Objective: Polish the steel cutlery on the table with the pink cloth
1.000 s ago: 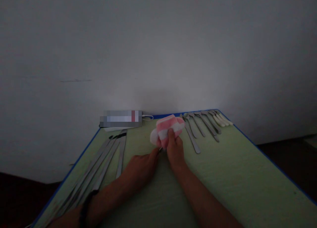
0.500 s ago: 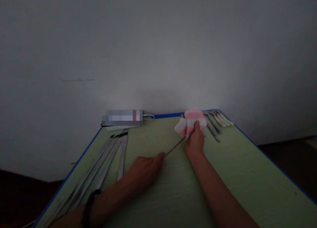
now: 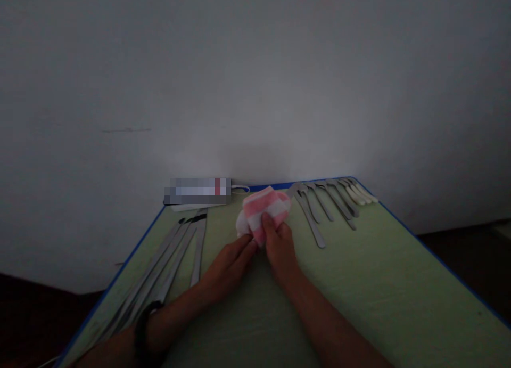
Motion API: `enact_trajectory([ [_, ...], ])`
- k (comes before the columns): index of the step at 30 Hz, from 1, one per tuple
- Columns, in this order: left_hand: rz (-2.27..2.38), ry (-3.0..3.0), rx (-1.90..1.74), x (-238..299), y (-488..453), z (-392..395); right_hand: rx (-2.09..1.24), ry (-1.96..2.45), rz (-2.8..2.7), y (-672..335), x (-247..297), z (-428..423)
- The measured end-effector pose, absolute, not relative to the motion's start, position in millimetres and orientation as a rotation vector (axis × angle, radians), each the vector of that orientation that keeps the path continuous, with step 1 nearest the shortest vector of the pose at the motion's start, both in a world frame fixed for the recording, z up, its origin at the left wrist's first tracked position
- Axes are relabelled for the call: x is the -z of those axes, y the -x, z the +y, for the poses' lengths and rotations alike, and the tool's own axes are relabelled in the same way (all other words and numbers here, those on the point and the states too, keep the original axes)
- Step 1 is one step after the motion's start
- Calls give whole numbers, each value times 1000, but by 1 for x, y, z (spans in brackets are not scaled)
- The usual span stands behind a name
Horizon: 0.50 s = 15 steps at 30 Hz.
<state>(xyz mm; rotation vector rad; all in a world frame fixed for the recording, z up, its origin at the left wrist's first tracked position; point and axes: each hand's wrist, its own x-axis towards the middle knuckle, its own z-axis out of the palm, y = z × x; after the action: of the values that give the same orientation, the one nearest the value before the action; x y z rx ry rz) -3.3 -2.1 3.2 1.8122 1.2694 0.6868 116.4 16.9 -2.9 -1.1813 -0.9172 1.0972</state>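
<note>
The cloth (image 3: pixel 268 202) my right fingers (image 3: pixel 269 227) pinch is back at my left fingers (image 3: pixel 242 245). I can't tell if those pinch.

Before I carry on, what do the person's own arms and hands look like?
The left forearm and right forearm show no sleeves; the left hand and right hand wear no gloves. A thick, dark band circles the left forearm only. It is too dim for finer detail.

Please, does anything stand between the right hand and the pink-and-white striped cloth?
Nothing visible does: the right hand grips the pink-and-white striped cloth directly, thumb on top. The left hand is at its lower edge. The cloth's underside is hidden.
</note>
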Motion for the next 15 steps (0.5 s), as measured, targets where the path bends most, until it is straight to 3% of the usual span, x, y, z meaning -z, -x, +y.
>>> enact_trajectory([
  [7,1249,-1699,-703,-3,4,-1,-1478,690,-443,-125,-1,38],
  [15,1265,-1682,-702,-5,5,-1,-1362,679,-302,-138,0,43],
])
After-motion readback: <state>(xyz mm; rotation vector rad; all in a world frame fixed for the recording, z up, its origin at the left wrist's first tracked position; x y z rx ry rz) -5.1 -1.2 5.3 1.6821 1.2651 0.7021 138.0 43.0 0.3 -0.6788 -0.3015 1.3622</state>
